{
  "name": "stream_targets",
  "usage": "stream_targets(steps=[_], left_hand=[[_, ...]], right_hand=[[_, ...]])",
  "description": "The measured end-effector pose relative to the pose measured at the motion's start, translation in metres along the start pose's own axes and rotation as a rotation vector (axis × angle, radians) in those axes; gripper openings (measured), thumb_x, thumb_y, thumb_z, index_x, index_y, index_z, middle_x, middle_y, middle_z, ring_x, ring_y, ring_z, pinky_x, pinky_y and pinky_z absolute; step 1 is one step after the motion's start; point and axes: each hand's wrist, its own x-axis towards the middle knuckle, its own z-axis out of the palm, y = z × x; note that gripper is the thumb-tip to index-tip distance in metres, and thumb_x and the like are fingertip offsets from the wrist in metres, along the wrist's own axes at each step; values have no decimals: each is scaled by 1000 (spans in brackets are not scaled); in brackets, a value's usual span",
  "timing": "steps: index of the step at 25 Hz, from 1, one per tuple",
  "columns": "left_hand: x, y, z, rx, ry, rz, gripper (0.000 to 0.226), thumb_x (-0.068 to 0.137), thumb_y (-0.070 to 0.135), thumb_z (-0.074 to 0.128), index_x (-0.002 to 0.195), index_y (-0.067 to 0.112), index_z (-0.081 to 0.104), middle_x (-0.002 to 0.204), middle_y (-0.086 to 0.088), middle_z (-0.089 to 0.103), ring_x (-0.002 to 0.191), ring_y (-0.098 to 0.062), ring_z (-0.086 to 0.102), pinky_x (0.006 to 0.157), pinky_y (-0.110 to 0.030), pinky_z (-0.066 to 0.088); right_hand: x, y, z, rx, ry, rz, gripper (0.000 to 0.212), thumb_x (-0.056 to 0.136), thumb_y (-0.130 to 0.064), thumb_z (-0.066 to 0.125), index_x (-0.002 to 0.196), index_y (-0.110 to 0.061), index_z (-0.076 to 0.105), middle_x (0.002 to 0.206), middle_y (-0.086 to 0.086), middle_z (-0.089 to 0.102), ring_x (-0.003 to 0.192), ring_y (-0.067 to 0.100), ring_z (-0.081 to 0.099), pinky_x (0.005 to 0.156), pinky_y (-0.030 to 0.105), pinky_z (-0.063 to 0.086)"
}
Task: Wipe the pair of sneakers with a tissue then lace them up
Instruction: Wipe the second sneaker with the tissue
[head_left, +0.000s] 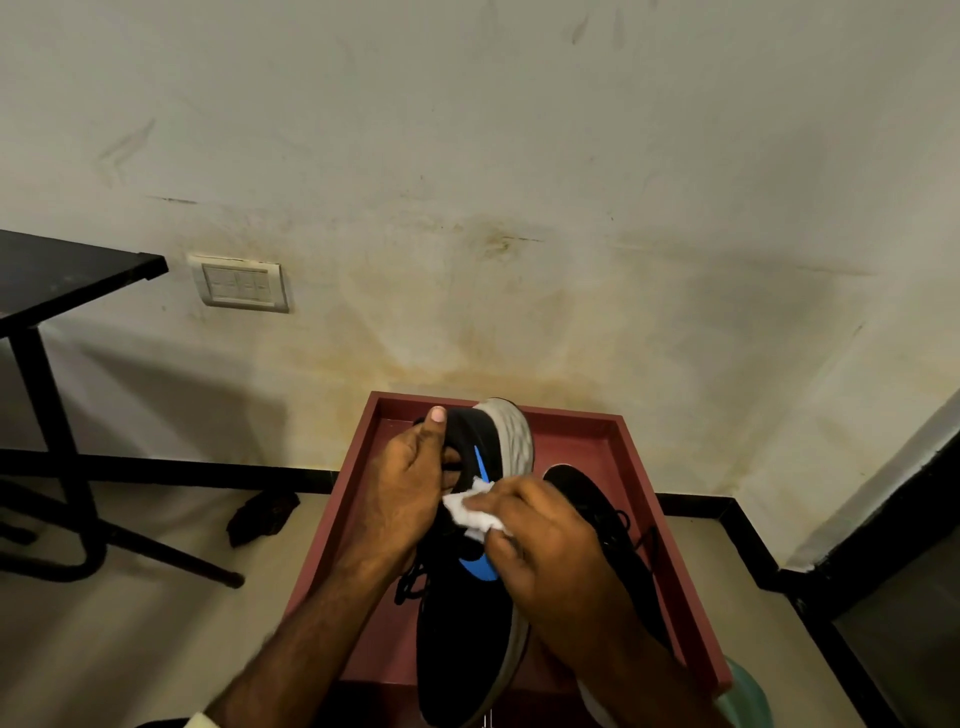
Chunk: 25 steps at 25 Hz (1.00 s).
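A black sneaker (462, 639) with a blue logo and a grey-white sole is tilted on its side above a maroon tray (613, 431). My left hand (402, 488) grips it at the heel opening, thumb up on the collar. My right hand (545, 540) presses a crumpled white tissue (470, 509) against the sneaker's side near the blue logo. The second black sneaker (597, 509) lies in the tray to the right, partly hidden by my right forearm, with loose black laces showing.
A stained wall with a switch plate (241, 283) rises behind the tray. A black table (57, 275) with metal legs stands at the left. A dark object (262, 514) lies on the floor near the wall. Something pale green (745, 696) shows under the tray's right corner.
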Motion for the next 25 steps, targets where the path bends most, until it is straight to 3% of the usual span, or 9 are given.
stream_targets(steps=[2, 4, 7, 11, 13, 16, 20, 22, 25], left_hand=[[-4, 2, 2, -7, -61, 47, 52, 104, 55, 41, 87, 17, 72, 77, -5, 76, 70, -23, 74, 66, -34, 59], [-8, 2, 5, 24, -73, 97, 53, 104, 54, 41, 78, 16, 67, 66, -1, 68, 60, -16, 64, 57, -30, 52], [-5, 0, 2, 26, -45, 60, 51, 106, 53, 39, 89, 19, 73, 78, 0, 78, 73, -15, 76, 67, -32, 62], [-6, 1, 4, 55, -79, 118, 54, 105, 53, 40, 79, 17, 71, 65, -4, 71, 61, -14, 69, 59, -31, 55], [-6, -2, 5, 59, -90, 112, 54, 104, 53, 40, 76, 18, 70, 61, 1, 69, 57, -10, 67, 55, -28, 52], [2, -7, 0, 75, -81, 66, 57, 104, 59, 39, 90, 20, 77, 82, -6, 79, 76, -26, 77, 71, -46, 63], [6, -5, 6, 101, -100, 86, 55, 104, 58, 40, 92, 19, 77, 78, -8, 78, 65, -22, 74, 60, -36, 59], [8, -5, 8, 100, -65, 50, 60, 103, 59, 42, 88, 11, 75, 73, -10, 76, 60, -24, 71, 58, -37, 56], [22, -9, 1, 64, 28, -50, 65, 103, 59, 42, 84, 6, 73, 73, -13, 76, 68, -33, 73, 69, -48, 60]], right_hand=[[13, 8, -8, 11, 119, 109, 30, 96, -6, 64, 124, -15, 71, 119, -6, 62, 112, 6, 60, 96, 24, 52], [16, 6, -12, 25, 128, 126, 31, 97, -7, 65, 126, -16, 71, 119, -6, 62, 113, 7, 60, 97, 22, 52], [-2, -7, -6, -9, -56, -30, 31, 98, -13, 60, 126, -20, 70, 119, -11, 56, 112, 2, 55, 98, 19, 50], [15, 8, -11, -38, 103, 35, 31, 96, -8, 64, 125, -16, 71, 116, -5, 59, 109, 8, 59, 95, 23, 53], [14, 8, -12, 3, 57, 44, 31, 96, -7, 66, 125, -15, 72, 115, -5, 60, 107, 7, 58, 94, 21, 51], [5, 12, -22, 60, -52, 12, 28, 98, -10, 65, 124, -17, 72, 115, -9, 61, 102, 0, 58, 88, 15, 48], [19, 30, -34, -17, 188, 174, 31, 98, -8, 65, 127, -21, 69, 122, -12, 60, 113, 2, 57, 95, 15, 49], [10, 26, -23, 2, 101, 145, 30, 98, -7, 64, 123, -22, 70, 118, -14, 59, 110, 1, 56, 94, 17, 49], [-7, 28, -12, 88, -106, 137, 20, 97, -11, 64, 112, -23, 68, 106, -18, 57, 99, 1, 59, 85, 21, 50]])
